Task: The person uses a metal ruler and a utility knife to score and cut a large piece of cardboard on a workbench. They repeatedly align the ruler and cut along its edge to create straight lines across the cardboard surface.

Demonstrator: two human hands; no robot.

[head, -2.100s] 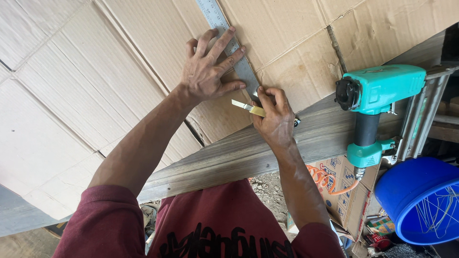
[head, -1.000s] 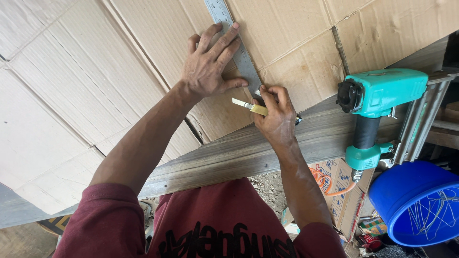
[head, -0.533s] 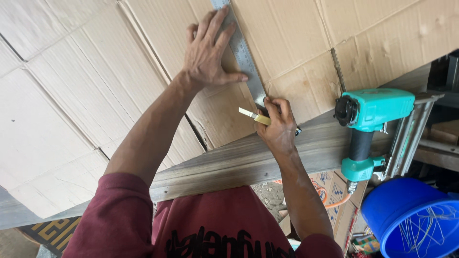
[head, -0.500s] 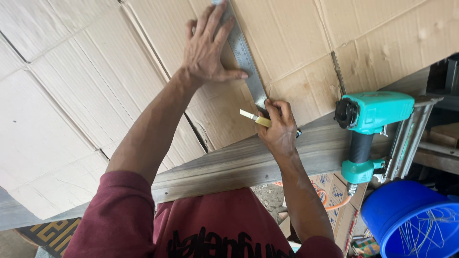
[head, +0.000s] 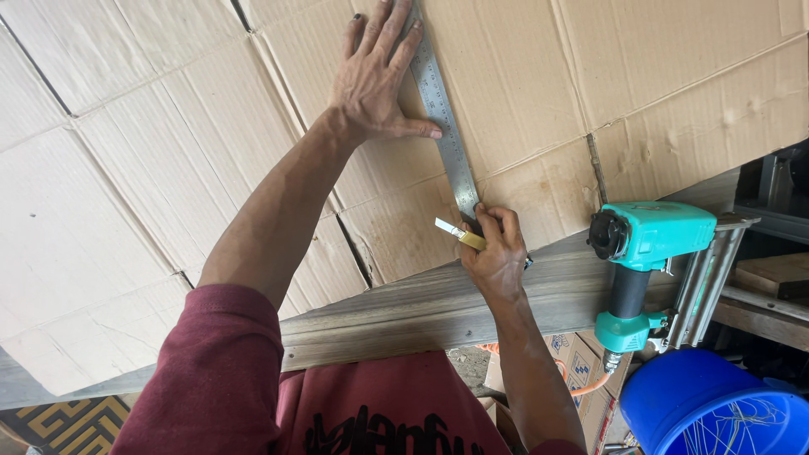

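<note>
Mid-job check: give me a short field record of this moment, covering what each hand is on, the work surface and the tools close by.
left hand: pressed flat on the steel ruler, fingers spread
right hand: gripping a yellow-handled cutter at the ruler's near end
surface: flattened cardboard sheets
front edge: grey wooden plank
right side: teal nail gun on the plank
lower right: blue bucket

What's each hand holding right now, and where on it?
The right hand grips a small yellow-handled utility knife by its handle end, the blade end sticking out. The left hand grips nothing; it presses flat on the steel ruler.
</note>
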